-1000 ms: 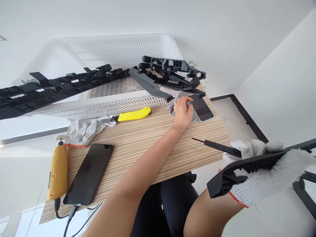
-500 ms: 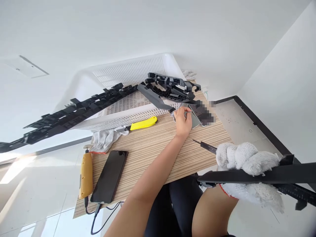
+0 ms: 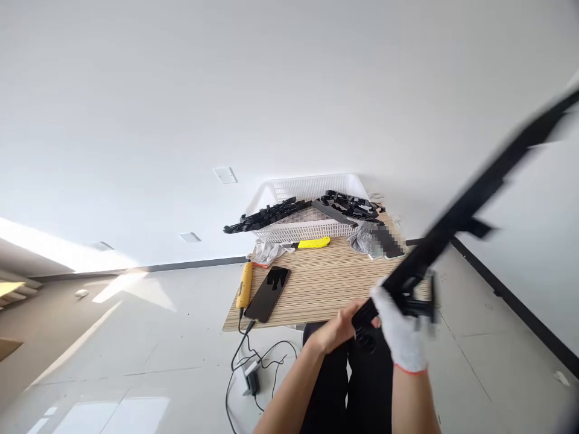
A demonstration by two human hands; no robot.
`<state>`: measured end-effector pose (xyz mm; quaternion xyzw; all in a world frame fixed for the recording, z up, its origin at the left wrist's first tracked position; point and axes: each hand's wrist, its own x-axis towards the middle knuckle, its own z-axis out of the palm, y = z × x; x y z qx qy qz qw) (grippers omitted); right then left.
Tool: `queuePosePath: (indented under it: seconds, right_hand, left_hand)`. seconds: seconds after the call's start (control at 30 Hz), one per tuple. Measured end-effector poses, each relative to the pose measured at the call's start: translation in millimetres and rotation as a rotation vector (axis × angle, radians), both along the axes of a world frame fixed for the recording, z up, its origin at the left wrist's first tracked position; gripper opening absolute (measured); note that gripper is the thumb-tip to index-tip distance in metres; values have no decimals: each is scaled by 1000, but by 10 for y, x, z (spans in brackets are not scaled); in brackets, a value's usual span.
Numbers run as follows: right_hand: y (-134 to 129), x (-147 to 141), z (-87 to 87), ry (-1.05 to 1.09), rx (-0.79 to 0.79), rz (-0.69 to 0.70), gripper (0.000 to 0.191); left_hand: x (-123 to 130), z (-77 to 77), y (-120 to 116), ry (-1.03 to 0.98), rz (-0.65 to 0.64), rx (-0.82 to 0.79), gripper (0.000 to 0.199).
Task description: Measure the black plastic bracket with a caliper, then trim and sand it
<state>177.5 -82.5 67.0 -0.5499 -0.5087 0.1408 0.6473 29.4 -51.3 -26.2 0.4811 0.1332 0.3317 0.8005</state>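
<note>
A long black plastic trim piece [image 3: 436, 244], blurred by motion, slants up from above my lap past the right edge of the view. My bare left hand [image 3: 341, 328] is closed around its lower end. My right hand [image 3: 400, 334], in a white knit glove with a red cuff edge, grips the same piece just to the right, its fingers partly hidden. Beyond them on the wood-grain table [image 3: 316, 283] lie a yellow-handled utility knife [image 3: 314, 243], a white glove [image 3: 266, 252] and a grey cloth [image 3: 360, 239].
Behind the table's front area stands a white plastic basket [image 3: 298, 232] holding black plastic parts [image 3: 271, 215], some jutting over its rim. A black phone [image 3: 268, 294] and a yellow corded tool [image 3: 245, 286] lie at the left. Cables [image 3: 271, 361] hang toward the floor.
My left hand has left the grey cloth and come to the trim piece. My right hand has swung the piece upward; the slim blade it showed is out of sight. The view has drawn back.
</note>
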Motion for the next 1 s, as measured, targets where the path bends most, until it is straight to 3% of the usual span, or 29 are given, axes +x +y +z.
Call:
queuePosePath:
  seconds: [0.1, 0.2, 0.3, 0.4, 0.53, 0.73, 1.0]
  right_hand:
    - [-80, -346, -156, -269, -26, 29, 27]
    - [-141, -553, -317, -552, -89, 148, 19]
    - [-201, -620, -415, -602, -236, 231, 25]
    - [-244, -561, -382, -622, -381, 244, 38]
    - [-249, -336, -206, -667, -542, 430, 52]
    - [-169, -28, -148, -728, -700, 623, 53]
    - [199, -140, -114, -818, -854, 765, 64]
  left_hand:
    - [-215, -172, -459, -11, -3, 12, 86]
    - [-232, -310, -728, 67, 209, -7, 68]
    - [-187, -374, -867, 126, 391, -54, 54]
    - [-234, -365, -940, 161, 485, -36, 55]
    - [-421, -307, -985, 215, 482, -77, 40]
    - [-567, -274, -968, 225, 518, -115, 40]
    - [-482, -302, -955, 177, 580, -111, 38]
